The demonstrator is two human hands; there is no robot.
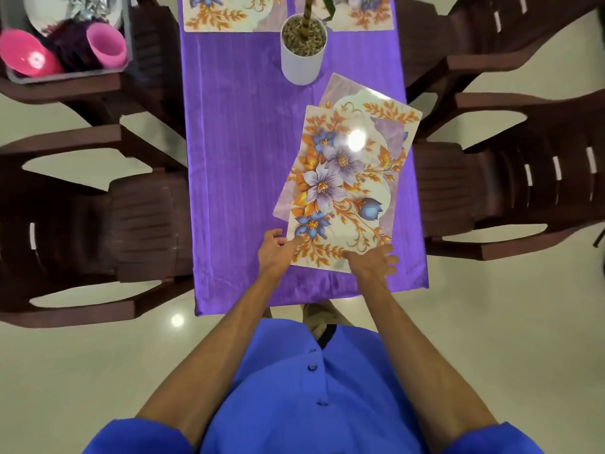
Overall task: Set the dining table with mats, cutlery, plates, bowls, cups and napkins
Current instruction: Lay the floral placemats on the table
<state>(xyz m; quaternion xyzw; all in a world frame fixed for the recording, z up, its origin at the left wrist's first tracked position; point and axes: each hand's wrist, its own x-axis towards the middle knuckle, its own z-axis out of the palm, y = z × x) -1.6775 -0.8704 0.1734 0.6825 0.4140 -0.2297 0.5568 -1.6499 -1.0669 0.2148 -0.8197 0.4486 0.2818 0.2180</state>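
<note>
- While the table (242, 142) under its purple cloth runs long axis straight away from the person, two mats already lie flat at its far end — far-left mat (226, 11) and far-right mat (360, 14) — with a potted plant (302, 50) just in front of them.
- Near end, right half: two more mats stacked and skewed. Top mat (340, 191) has its long axis running away from the person, tilted slightly right; bottom mat (370, 103) shows out from under it at the far right.
- Left chair seat holds a tray (65, 75) with pink bowl (27, 57) and pink cup (106, 45) — well apart from the hands.
- Left hand (276, 252) touches the top mat's near-left corner, fingers lightly bent, no visible pinch.
- Right hand (373, 262) rests on the near-right edge, fingers spread, not gripping.
- Judgement: both hands sit on the near short edge, so the coming move is likely a slide or rotation of the top mat — left hand nearer the empty left half.
</note>
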